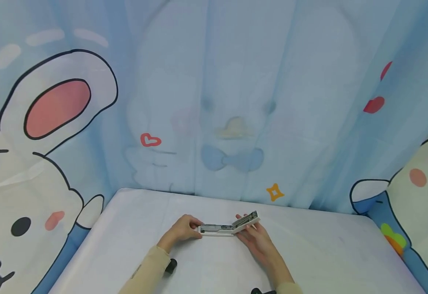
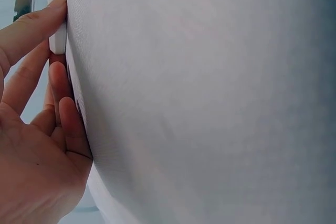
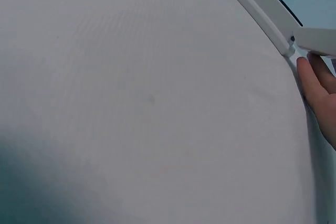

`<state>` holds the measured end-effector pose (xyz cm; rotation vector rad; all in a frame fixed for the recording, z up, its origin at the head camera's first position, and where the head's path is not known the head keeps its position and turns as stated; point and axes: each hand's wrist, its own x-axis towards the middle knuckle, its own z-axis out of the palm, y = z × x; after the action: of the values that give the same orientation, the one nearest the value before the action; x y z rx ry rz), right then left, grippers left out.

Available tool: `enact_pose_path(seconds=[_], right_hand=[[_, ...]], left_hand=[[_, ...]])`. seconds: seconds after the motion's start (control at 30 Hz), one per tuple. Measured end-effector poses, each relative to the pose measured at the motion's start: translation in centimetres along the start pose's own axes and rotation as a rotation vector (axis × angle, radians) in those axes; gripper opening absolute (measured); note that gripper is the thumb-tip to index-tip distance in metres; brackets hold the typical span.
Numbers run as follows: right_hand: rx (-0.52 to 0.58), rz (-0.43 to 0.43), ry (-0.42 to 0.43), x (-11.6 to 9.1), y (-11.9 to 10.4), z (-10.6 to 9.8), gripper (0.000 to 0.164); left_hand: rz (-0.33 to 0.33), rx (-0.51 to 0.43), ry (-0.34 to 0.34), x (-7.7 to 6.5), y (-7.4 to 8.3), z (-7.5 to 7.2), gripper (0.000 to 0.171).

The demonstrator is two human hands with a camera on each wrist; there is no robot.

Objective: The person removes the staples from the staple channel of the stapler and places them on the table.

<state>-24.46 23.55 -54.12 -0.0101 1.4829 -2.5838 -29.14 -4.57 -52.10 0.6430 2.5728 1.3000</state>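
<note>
Both hands hold a white hinged case (image 1: 216,234) close over the white table, its right section (image 1: 247,223) swung up at an angle. Grey and metallic parts lie in both sections, too small to identify. The left hand (image 1: 185,228) grips the case's left end, thumb on the near edge and fingers beyond it. In the left wrist view, that hand (image 2: 37,124) has its thumb on the white edge (image 2: 58,43) and its lower fingers curled by the tabletop. The right hand (image 1: 258,244) supports the raised section from below, fingertips showing past its far side.
A white cloth covers the table (image 1: 331,253). A black object (image 1: 171,266) shows beside the left sleeve, another black piece (image 1: 259,291) near the right wrist at the bottom edge. Behind the table hangs a blue curtain (image 1: 236,81) with cartoon prints.
</note>
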Motion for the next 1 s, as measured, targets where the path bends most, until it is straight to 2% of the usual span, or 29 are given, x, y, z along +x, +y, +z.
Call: enact_pose_path(seconds=[0.3, 0.47, 0.67, 0.83, 1.0], right_hand=[[0.079, 0.028, 0.050, -0.3, 0.0, -0.8, 0.064], [0.088, 0.087, 0.099, 0.0, -0.2, -0.7, 0.060], [0.029, 0.069, 0.172, -0.1, -0.2, -0.5, 0.057], [-0.013, 0.058, 0.183, -0.3, -0.5, -0.6, 0.060], [-0.037, 0.033, 0.246, -0.6, -1.8, -1.2, 0.059]], left_hand=[[-0.008, -0.008, 0.001, 0.4, -0.1, 0.2, 0.036], [-0.019, -0.002, 0.006, 0.4, 0.0, 0.2, 0.036], [-0.006, -0.014, 0.001, 0.4, -0.2, 0.2, 0.036], [-0.017, -0.008, 0.006, 0.5, -0.3, 0.1, 0.036], [-0.015, -0.006, 0.003, 0.2, -0.5, 0.0, 0.036]])
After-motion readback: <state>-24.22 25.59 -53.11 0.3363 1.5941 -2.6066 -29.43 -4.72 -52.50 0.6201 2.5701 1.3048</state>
